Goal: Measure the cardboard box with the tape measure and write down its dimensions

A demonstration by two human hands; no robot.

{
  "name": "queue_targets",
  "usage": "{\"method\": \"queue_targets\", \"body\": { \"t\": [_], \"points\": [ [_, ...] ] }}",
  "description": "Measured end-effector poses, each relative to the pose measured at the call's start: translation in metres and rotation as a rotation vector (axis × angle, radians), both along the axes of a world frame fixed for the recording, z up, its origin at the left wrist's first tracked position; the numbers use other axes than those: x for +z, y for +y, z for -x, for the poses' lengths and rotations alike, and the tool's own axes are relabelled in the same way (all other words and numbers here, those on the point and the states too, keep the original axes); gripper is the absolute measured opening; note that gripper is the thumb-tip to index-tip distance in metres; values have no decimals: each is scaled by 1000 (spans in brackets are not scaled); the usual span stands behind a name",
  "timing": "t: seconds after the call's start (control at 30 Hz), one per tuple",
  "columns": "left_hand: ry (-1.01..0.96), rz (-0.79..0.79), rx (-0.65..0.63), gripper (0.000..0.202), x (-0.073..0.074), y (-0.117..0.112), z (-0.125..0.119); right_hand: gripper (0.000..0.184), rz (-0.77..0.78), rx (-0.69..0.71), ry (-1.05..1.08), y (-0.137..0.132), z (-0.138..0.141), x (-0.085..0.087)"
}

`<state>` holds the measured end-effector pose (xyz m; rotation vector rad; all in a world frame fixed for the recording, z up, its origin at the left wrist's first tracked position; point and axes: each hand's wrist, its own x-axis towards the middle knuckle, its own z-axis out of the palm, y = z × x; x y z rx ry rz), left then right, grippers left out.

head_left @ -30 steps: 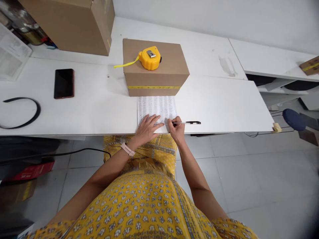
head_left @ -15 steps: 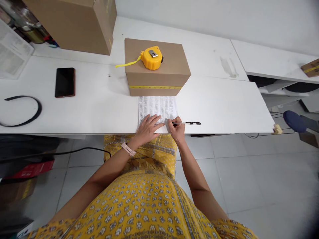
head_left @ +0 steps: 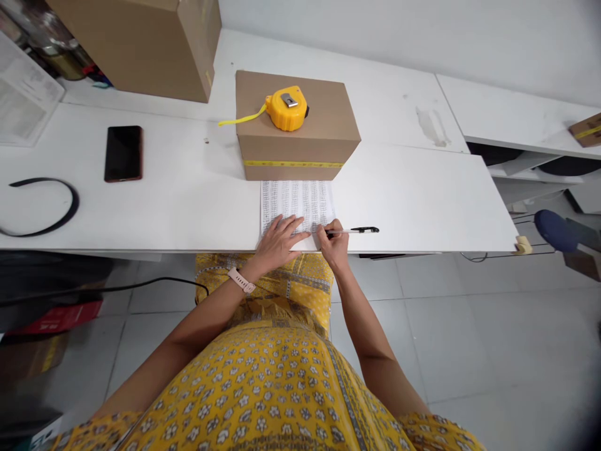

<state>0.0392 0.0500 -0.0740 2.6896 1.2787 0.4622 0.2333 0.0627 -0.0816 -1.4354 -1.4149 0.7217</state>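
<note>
A printed sheet of paper (head_left: 295, 199), covered in columns of small characters, lies at the table's front edge. My left hand (head_left: 278, 243) rests flat on its lower left part, fingers spread. Closed around a pen (head_left: 359, 230), my right hand (head_left: 334, 244) lies on the sheet's lower right; the black-capped end points right, and the tip is hidden by the fingers. Just behind the sheet stands a cardboard box (head_left: 300, 150) with yellow tape along its front. On top of the box sits a yellow tape measure (head_left: 287, 109) with a yellow wrist strap.
To the left, a dark phone (head_left: 123, 154) and a curved black strap (head_left: 74, 203) lie on the white table (head_left: 413, 194). A larger cardboard box (head_left: 145, 53) stands at the back left. On the right are open shelves (head_left: 521, 166) and a small taped box (head_left: 586, 129).
Almost nothing differs. The view has shifted very slightly; both hands, the pen and the sheet keep their places.
</note>
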Motion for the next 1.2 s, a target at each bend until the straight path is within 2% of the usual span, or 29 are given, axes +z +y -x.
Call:
{"method": "queue_targets", "body": {
  "t": [0.53, 1.2],
  "points": [
    [-16, 3, 7, 56, 0, 1, -1, 33, -23, -10, -32, 1, -2, -1],
    [-13, 16, 12, 56, 2, 0, -1, 33, 12, -13, 29, 1, -1, 0]
  ]
}}
